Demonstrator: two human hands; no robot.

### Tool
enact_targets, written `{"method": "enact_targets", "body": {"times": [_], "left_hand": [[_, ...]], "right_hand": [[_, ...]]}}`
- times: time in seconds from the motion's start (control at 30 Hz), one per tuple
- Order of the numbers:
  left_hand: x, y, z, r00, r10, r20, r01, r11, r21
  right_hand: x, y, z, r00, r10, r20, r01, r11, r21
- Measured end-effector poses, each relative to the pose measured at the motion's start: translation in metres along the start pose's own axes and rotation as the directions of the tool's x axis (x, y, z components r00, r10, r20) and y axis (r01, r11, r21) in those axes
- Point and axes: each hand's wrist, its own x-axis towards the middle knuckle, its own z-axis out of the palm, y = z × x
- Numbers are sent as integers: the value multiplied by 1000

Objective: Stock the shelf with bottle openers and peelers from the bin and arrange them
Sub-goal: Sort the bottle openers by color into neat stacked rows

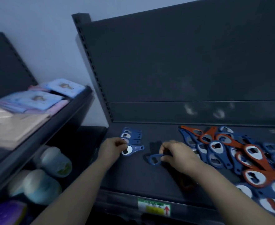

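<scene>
Dark shelf (133,176): left hand (113,147) fingers pinch front opener (131,149), right hand (176,154) fingers loose opener (154,159) (two held).

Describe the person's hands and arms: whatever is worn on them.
Nothing worn shows. The left hand and right hand are bare: no gloves, rings or watch. The left forearm and right forearm are bare too, no sleeve in view.

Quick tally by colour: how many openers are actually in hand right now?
Blue: 2, the row's front opener pinched by the left hand, a loose opener pinched by the right hand.
Orange: 0
Total: 2
</scene>
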Motion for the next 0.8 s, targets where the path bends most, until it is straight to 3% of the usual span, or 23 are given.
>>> {"method": "enact_targets", "body": {"times": [0.2,0.47,0.67,0.8], "left_hand": [[25,-22,-13,999,41,12,-41,999,5],[52,-39,-3,990,131,45,-129,991,-29],[55,-41,-19,975,184,-127,-190,981,-38],[49,-44,-33,974,196,-118,-201,979,-35]], "right_hand": [[16,-27,20,997,33,-71,-49,969,-242],[39,-57,41,990,126,-69,-130,989,-65],[62,-81,58,988,149,-30,-150,988,-34],[79,-92,64,986,162,-24,-164,985,-59]]}}
